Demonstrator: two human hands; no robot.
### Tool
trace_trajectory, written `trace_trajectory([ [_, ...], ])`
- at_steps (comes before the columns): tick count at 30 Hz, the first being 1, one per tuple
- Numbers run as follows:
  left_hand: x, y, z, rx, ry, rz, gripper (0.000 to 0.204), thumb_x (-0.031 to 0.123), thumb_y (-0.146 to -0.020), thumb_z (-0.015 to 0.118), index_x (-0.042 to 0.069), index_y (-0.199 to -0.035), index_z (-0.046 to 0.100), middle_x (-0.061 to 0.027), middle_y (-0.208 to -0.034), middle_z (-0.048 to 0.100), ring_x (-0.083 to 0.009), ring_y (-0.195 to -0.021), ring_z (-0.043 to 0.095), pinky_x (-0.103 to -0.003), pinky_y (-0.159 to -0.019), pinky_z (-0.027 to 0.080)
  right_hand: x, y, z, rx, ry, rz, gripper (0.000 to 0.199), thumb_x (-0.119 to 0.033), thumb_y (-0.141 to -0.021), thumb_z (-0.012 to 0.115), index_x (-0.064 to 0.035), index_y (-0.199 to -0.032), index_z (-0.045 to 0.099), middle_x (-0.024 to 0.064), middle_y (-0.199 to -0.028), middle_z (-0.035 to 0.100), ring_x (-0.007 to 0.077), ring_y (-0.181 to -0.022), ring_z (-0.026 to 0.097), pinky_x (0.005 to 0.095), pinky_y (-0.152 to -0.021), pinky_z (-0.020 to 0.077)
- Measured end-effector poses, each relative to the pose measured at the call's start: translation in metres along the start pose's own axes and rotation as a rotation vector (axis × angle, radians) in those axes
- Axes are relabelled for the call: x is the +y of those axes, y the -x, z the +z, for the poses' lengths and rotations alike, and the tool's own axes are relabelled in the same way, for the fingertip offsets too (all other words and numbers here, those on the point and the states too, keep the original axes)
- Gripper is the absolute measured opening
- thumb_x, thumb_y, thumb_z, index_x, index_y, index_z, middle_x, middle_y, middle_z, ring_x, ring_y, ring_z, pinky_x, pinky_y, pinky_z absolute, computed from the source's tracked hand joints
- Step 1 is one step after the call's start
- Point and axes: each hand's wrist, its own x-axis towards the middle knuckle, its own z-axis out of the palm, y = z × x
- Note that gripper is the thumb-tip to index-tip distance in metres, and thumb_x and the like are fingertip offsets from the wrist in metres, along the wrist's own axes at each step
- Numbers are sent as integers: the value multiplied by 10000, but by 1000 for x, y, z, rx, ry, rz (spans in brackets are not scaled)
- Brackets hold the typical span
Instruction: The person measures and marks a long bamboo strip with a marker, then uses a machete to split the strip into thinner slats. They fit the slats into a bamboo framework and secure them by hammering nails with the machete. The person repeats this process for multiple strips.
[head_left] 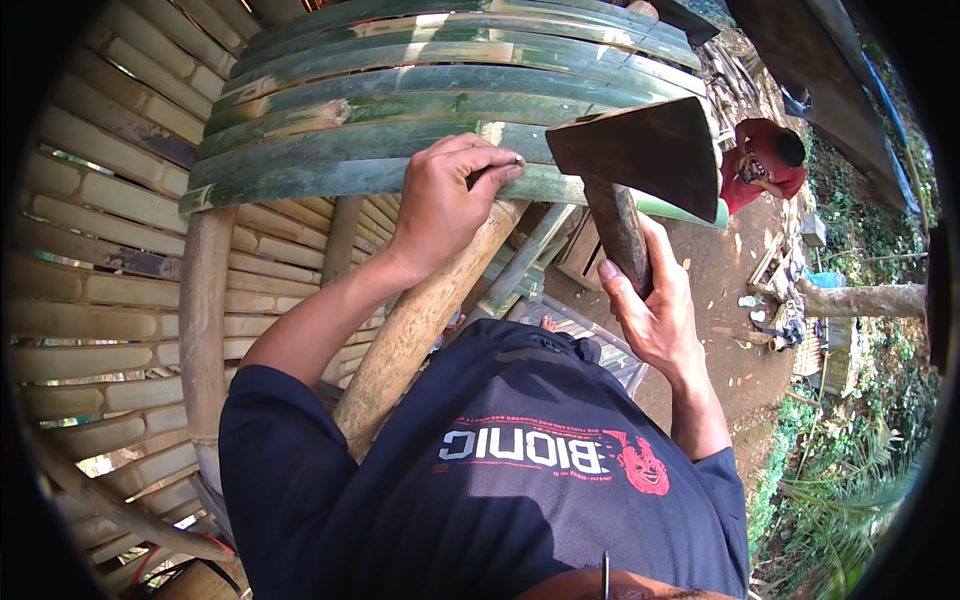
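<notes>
Bamboo slats (385,110) are glossy, the axe head (648,155) probably matt metal.

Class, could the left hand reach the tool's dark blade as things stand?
Probably yes: the left hand looks close to the dark blade, with nothing visible between, while the right hand holds the handle.

A slatted bamboo wall (100,325) fills the left — at right, a person in red (765,165) and leafy plants (850,500).
</notes>
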Motion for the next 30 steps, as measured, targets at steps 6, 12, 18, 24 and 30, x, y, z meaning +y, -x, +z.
trace_trajectory([
  [6,1,0,1,-2,1,-16,120,38,-818,735,-7,-927,750,-127,-850,716,-198,-773,678,-302,-719,517,-5,-6,-5,-64,70,-28,517,-167,-955,613,-2,-1399,406,213,-934,674,308,-719,686,387,-730,525],
  [12,4,0,3,21,55,-3,113,25,-820,727,-13,-924,747,-129,-842,713,-203,-763,675,-308,-708,513,-21,-10,2,66,-97,-77,502,-136,-964,592,-33,-1410,385,179,-842,640,266,-644,663,371,-615,509],
  [18,-1,2,2,13,-21,27,106,29,-809,738,-21,-902,743,-131,-833,713,-218,-767,682,-323,-716,519,-40,-21,-21,-178,252,-88,500,-184,-960,589,-33,-1397,400,255,-931,647,461,-865,647,460,-743,510],
  [24,-6,3,5,44,-59,16,100,24,-798,741,-12,-891,749,-139,-858,724,-225,-803,692,-318,-751,530,-33,-16,-14,-87,218,-158,485,-177,-964,581,-20,-1381,391,270,-964,641,460,-839,648,463,-731,508],
  [30,0,4,4,72,-11,34,109,16,-789,741,-9,-894,752,-134,-860,728,-222,-808,694,-319,-757,530,-38,-22,-20,-121,210,-72,464,-171,-965,582,-13,-1366,411,288,-1026,629,465,-949,628,452,-793,502],
])
